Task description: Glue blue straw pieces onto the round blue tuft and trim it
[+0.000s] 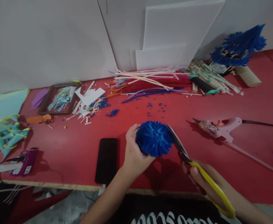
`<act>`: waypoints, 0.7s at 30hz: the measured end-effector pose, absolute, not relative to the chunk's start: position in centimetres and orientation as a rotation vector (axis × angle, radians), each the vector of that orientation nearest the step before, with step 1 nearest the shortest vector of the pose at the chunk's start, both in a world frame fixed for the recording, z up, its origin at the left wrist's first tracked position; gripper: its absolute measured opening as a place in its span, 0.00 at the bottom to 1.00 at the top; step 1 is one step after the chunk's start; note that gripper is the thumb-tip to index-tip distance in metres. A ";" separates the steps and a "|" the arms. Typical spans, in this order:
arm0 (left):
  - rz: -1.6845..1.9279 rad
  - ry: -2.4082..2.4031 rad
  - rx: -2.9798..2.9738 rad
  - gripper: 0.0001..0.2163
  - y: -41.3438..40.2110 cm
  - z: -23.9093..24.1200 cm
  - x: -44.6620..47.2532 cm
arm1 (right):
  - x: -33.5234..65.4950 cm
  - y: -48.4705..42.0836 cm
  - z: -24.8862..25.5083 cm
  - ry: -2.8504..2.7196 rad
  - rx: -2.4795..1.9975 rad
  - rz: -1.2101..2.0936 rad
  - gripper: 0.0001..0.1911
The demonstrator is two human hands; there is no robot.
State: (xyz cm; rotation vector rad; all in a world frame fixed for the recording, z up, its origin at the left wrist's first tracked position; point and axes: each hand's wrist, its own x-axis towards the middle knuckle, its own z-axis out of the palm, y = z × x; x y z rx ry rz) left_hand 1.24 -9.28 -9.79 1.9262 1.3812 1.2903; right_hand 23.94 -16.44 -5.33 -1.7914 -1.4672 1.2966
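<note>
A round blue pompom-like piece [154,138], made of many radiating fuzzy strips, is gripped from the left and below by my left hand [135,152]. Most of my left fingers are hidden behind it. My right hand [204,177] is closed around yellow-handled scissors [207,177]. The blades point up and left, and their tip lies at the right edge of the blue piece; from here I cannot tell whether it touches. Small blue clippings [150,105] are scattered on the red table beyond the piece.
A black phone [106,161] lies left of my left hand. On the right sits a pink glue gun [225,128] with its cord. Pipe cleaners [150,79] are piled at the back. A wooden frame [41,107], paper scraps [90,96] and a purple power adapter [29,161] are further left.
</note>
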 end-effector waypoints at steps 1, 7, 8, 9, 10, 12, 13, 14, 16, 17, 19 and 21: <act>1.284 1.382 1.930 0.44 -9.3 -9.8 1.2 | 23.9 -16.4 -5.3 -1.468 -1.787 1.292 0.40; 1.272 1.376 1.948 0.44 -9.3 -9.6 1.1 | 23.4 -16.3 -5.2 -1.442 -1.726 1.354 0.39; 1.267 1.379 1.947 0.43 -9.2 -9.6 1.1 | 23.3 -16.3 -5.3 -1.435 -1.726 1.354 0.39; 1.259 1.384 1.947 0.43 -9.2 -9.5 1.2 | 23.3 -16.4 -5.5 -1.427 -1.725 1.352 0.39; 1.253 1.389 1.946 0.44 -9.2 -9.5 1.2 | 23.2 -16.4 -5.7 -1.417 -1.725 1.353 0.39; 1.244 1.390 1.941 0.45 -9.3 -9.5 1.2 | 23.1 -16.5 -6.0 -1.386 -1.732 1.352 0.38; 1.242 1.387 1.936 0.46 -9.3 -9.5 1.3 | 23.1 -16.5 -6.0 -1.375 -1.734 1.357 0.38; 1.243 1.382 1.925 0.46 -9.3 -9.6 1.3 | 23.1 -16.5 -6.0 -1.369 -1.737 1.363 0.38; 1.248 1.367 1.902 0.45 -9.4 -9.6 1.3 | 23.2 -16.4 -5.9 -1.367 -1.741 1.363 0.39; 1.253 1.359 1.894 0.45 -9.3 -9.5 1.3 | 23.3 -16.4 -5.8 -1.365 -1.744 1.351 0.39; 1.264 1.336 1.881 0.45 -9.2 -9.4 1.2 | 23.5 -16.2 -5.8 -1.359 -1.756 1.318 0.39; 1.262 1.301 1.869 0.46 -8.9 -9.1 1.2 | 23.8 -15.9 -5.9 -1.362 -1.774 1.287 0.39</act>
